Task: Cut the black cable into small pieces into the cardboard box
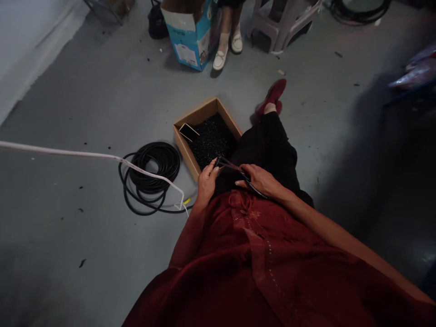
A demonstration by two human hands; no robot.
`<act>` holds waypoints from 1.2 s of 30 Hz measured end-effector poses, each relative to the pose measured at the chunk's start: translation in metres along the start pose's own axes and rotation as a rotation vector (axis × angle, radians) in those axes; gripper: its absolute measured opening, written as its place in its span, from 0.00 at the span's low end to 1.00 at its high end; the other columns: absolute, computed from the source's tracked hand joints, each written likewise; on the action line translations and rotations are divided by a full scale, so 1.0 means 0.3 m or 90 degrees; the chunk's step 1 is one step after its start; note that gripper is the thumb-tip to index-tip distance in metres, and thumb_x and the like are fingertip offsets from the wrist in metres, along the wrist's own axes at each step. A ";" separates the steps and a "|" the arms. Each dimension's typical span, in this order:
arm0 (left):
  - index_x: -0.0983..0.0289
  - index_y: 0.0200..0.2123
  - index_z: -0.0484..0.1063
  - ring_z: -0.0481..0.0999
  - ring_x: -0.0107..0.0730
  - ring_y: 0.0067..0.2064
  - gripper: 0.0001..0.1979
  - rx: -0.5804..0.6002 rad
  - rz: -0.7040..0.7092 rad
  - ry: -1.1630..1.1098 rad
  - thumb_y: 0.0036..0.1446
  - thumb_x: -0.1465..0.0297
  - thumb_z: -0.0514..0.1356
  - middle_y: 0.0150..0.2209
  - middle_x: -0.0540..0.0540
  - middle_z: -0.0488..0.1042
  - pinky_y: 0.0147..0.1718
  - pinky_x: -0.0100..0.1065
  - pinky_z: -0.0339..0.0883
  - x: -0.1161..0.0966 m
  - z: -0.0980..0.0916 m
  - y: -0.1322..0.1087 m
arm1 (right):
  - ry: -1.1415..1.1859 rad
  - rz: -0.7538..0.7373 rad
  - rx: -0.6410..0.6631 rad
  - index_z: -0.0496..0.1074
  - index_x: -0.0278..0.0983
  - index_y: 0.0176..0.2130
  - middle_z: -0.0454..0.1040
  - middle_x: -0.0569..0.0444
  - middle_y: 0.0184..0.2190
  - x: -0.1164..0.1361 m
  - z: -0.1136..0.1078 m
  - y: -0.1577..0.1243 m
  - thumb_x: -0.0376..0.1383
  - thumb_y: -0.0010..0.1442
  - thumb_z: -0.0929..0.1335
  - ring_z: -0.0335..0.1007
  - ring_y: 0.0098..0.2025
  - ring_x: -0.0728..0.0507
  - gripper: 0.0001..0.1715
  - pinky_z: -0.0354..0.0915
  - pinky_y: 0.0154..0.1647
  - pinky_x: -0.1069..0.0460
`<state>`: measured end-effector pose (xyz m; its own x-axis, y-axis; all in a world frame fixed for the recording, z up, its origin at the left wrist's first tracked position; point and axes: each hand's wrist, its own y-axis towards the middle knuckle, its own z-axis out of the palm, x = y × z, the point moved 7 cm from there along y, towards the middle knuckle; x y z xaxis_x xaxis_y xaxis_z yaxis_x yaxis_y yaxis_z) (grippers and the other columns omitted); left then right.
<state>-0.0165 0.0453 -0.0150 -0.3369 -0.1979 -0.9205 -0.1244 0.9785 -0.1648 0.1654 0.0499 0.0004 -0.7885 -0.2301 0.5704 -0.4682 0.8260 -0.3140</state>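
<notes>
My right hand (260, 180) is closed on black-handled scissors (235, 166), their blades pointing left toward my other hand. Close to the blade tips, my left hand (206, 180) pinches a short end of black tubing (218, 161) between thumb and fingers. Both hands are above my lap. Just beyond them on the floor, a cardboard box (186, 152) holds many small black cut pieces (213, 138) and a flat dark item with a pale edge (189, 132). A coil of black tubing (155, 168) lies left of the box, one length running toward my left arm.
A pale cord (68, 151) stretches from the left toward my left forearm, near a yellow bit (187, 200). Farther off are a blue-and-white carton (185, 41), another person's white shoes (220, 60), a plastic stool (281, 27) and another black coil (361, 11). Black scraps dot the floor.
</notes>
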 end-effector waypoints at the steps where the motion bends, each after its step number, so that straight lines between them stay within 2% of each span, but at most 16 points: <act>1: 0.60 0.52 0.66 0.69 0.33 0.51 0.20 0.008 0.005 0.000 0.57 0.64 0.52 0.52 0.53 0.69 0.51 0.35 0.62 -0.004 0.003 -0.001 | 0.001 -0.005 0.006 0.61 0.38 0.52 0.67 0.44 0.45 0.003 0.003 0.002 0.57 0.54 0.60 0.65 0.44 0.39 0.35 0.60 0.41 0.49; 11: 0.62 0.50 0.68 0.69 0.33 0.52 0.18 0.025 0.031 0.051 0.58 0.65 0.52 0.50 0.54 0.71 0.53 0.35 0.60 -0.016 0.006 -0.001 | 0.039 -0.033 0.022 0.61 0.38 0.51 0.68 0.45 0.44 0.042 0.003 0.019 0.58 0.54 0.60 0.65 0.44 0.40 0.35 0.60 0.41 0.50; 20: 0.61 0.50 0.68 0.69 0.34 0.51 0.18 0.041 0.009 0.061 0.57 0.64 0.53 0.51 0.54 0.70 0.52 0.36 0.62 0.013 0.014 -0.003 | 0.042 -0.022 0.050 0.61 0.38 0.51 0.67 0.45 0.45 0.052 0.007 0.022 0.59 0.53 0.60 0.65 0.44 0.40 0.36 0.60 0.41 0.50; 27: 0.61 0.50 0.68 0.69 0.33 0.51 0.18 0.039 0.017 0.099 0.58 0.65 0.52 0.49 0.54 0.71 0.52 0.34 0.60 -0.005 0.008 -0.005 | 0.020 0.005 0.048 0.60 0.38 0.53 0.67 0.45 0.45 0.060 0.002 0.022 0.56 0.53 0.63 0.64 0.45 0.39 0.36 0.59 0.42 0.50; 36: 0.63 0.50 0.68 0.70 0.32 0.48 0.17 0.010 0.064 0.132 0.58 0.66 0.52 0.46 0.55 0.72 0.49 0.31 0.61 -0.025 0.009 -0.010 | -0.004 -0.006 0.048 0.60 0.37 0.52 0.66 0.44 0.43 0.070 0.009 0.033 0.59 0.53 0.60 0.65 0.44 0.39 0.38 0.59 0.42 0.50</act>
<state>-0.0109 0.0439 -0.0085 -0.5314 -0.1059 -0.8405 -0.0667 0.9943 -0.0832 0.1430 0.0519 0.0072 -0.7865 -0.2406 0.5688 -0.5035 0.7831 -0.3649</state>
